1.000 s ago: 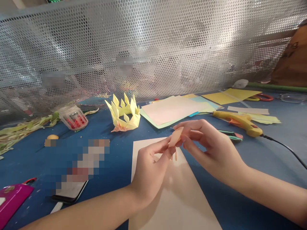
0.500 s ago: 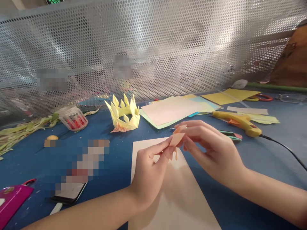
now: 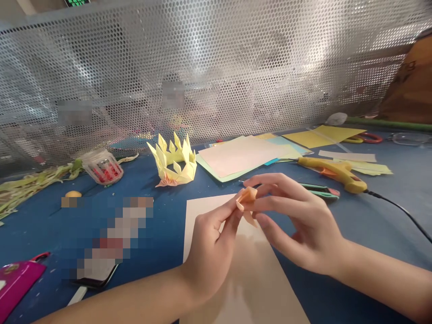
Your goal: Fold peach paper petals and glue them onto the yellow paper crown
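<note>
Over a sheet of pale paper (image 3: 202, 310), my left hand (image 3: 211, 252) pinches a small folded piece of peach paper (image 3: 249, 196) between thumb and forefinger. A narrow tail of the piece hangs below the fingertips. My right hand (image 3: 297, 225) is at its right side, fingers apart. Its fingertips touch or nearly touch the folds, while the thumb stands off below. Behind my hands, to the left, a pale yellow paper crown (image 3: 178, 175) stands upright, with a bit of peach paper at its base.
Paper sheets (image 3: 232, 157) lie behind my hands. At right are a yellow glue gun (image 3: 337, 171) with a cord, a green-handled tool (image 3: 320, 192) and scissors (image 3: 371, 137). A clear jar (image 3: 103, 167), a phone (image 3: 97, 276) and a magenta object (image 3: 20, 283) are left. A perforated metal panel (image 3: 219, 67) stands behind.
The peach paper has turned in my left fingers, its folded opening now facing me. My right fingers have shifted slightly down and spread more, the thumb lower.
</note>
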{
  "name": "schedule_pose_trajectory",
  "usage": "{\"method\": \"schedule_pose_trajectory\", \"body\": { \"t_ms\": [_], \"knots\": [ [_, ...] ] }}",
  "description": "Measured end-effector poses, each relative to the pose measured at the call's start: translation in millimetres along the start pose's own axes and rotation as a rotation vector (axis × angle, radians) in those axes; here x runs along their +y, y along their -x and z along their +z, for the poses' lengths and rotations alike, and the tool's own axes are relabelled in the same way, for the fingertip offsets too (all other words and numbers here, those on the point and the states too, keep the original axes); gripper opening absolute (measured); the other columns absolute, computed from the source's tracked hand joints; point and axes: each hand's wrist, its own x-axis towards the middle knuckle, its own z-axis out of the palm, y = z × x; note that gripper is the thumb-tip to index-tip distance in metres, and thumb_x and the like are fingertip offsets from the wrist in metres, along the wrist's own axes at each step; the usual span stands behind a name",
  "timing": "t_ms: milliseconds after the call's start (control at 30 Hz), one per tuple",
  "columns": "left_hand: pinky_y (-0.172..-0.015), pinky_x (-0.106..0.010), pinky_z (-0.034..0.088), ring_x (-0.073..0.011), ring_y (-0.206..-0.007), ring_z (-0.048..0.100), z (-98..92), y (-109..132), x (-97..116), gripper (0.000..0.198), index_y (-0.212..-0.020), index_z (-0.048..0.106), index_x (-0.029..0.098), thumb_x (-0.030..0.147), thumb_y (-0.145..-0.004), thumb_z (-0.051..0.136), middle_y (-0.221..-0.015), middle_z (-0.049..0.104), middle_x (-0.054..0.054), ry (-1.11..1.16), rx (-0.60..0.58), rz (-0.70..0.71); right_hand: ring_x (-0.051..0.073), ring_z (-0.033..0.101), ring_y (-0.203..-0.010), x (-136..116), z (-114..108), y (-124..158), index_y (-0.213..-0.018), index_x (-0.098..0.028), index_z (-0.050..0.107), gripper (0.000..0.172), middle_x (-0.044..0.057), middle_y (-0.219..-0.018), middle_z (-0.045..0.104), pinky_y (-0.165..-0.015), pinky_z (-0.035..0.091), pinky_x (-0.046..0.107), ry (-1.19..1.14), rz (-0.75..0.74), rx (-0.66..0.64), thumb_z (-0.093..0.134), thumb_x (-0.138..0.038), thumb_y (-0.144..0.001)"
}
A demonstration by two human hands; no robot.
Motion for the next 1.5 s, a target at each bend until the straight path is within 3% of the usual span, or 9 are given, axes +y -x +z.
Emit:
{"method": "schedule_pose_trajectory", "body": {
  "t_ms": [233, 467, 733, 867, 1033, 1267, 1500],
  "knots": [
    [-0.095, -0.026, 0.051, -0.0215, -0.111, 0.068, -0.6, -2, 3, 0.032, -0.129, 0.070, 0.028, 0.038, -0.101, 0.058, -0.119, 0.076, -0.002, 0.213, -0.077, -0.017, 0.016, 0.072, -0.080, 1, 2, 0, -0.079, -0.017, 0.072, 0.016, 0.010, -0.100, 0.068, -0.065, 0.061, 0.025, 0.050, 0.010, 0.030, 0.062, -0.012, -0.091],
    [-0.105, -0.028, 0.049, -0.0210, -0.121, 0.065, -0.3, 2, -2, 0.035, -0.136, 0.065, 0.030, 0.033, -0.105, 0.051, -0.132, 0.071, -0.002, 0.181, -0.060, 0.014, 0.012, 0.071, -0.073, -1, 4, -1, -0.079, -0.020, 0.069, 0.013, 0.005, -0.091, 0.069, -0.064, 0.061, 0.023, 0.102, 0.017, 0.080, 0.069, -0.009, -0.085],
    [-0.103, -0.038, 0.052, -0.0275, -0.114, 0.068, -1.6, 6, 0, 0.043, -0.144, 0.058, 0.030, 0.040, -0.102, 0.053, -0.129, 0.072, -0.003, 0.136, -0.120, 0.002, 0.016, 0.074, -0.078, -5, 2, 0, -0.091, -0.025, 0.069, 0.020, 0.004, -0.092, 0.072, -0.067, 0.063, 0.026, 0.161, -0.050, 0.121, 0.070, -0.006, -0.084],
    [-0.113, -0.040, 0.044, -0.0294, -0.131, 0.058, -1.4, 6, 4, 0.039, -0.140, 0.061, 0.026, 0.035, -0.104, 0.050, -0.139, 0.066, -0.005, 0.166, -0.141, 0.066, 0.015, 0.075, -0.078, -4, 0, 3, -0.104, -0.029, 0.069, 0.032, 0.003, -0.101, 0.073, -0.071, 0.064, 0.026, 0.223, -0.061, 0.114, 0.066, -0.002, -0.086],
    [-0.118, -0.038, 0.039, -0.0266, -0.139, 0.051, -1.3, 4, 6, 0.043, -0.148, 0.053, 0.023, 0.026, -0.108, 0.038, -0.151, 0.055, -0.006, 0.146, -0.175, 0.100, 0.013, 0.074, -0.079, -4, -1, 6, -0.109, -0.030, 0.069, 0.040, 0.004, -0.111, 0.070, -0.075, 0.063, 0.025, 0.283, -0.103, 0.098, 0.063, 0.002, -0.087],
    [-0.099, -0.030, 0.054, -0.0234, -0.118, 0.068, 0.0, 5, 2, 0.036, -0.137, 0.064, 0.028, 0.030, -0.105, 0.049, -0.134, 0.070, -0.002, 0.030, -0.027, 0.083, 0.012, 0.074, -0.083, -5, -5, 3, -0.106, -0.022, 0.070, 0.035, 0.006, -0.103, 0.073, -0.085, 0.062, 0.021, 0.256, -0.165, 0.082, 0.067, 0.004, -0.084],
    [-0.100, -0.025, 0.054, -0.0189, -0.114, 0.071, 0.8, 3, -1, 0.024, -0.119, 0.076, 0.034, 0.031, -0.100, 0.061, -0.120, 0.077, 0.004, 0.086, 0.079, 0.039, 0.014, 0.076, -0.076, -5, -7, -1, -0.099, -0.025, 0.069, 0.027, 0.001, -0.090, 0.078, -0.076, 0.064, 0.020, 0.243, -0.144, 0.131, 0.066, -0.002, -0.087]
  ]
}}
